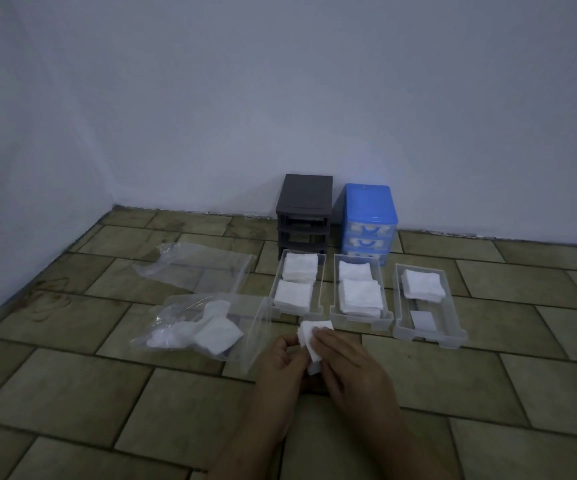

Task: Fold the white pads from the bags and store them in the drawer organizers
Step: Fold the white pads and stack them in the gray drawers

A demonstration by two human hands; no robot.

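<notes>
Both hands hold one white pad (309, 332) just above the tiled floor; my left hand (281, 367) grips its left edge while my right hand (345, 365) covers its right side with fingers curled over it. Three clear drawers lie on the floor behind. The left drawer (321, 284) and the middle drawer (382, 287) each carry two stacks of folded pads. The right drawer (448, 289) has one stack at its far end. A clear bag (190, 327) with several loose pads lies to the left.
A second clear bag (193, 268), looking empty, lies further back on the left. A dark grey drawer frame (304, 199) and a blue drawer unit (368, 206) stand against the white wall. A small flat grey piece (422, 320) lies in the right drawer's near end.
</notes>
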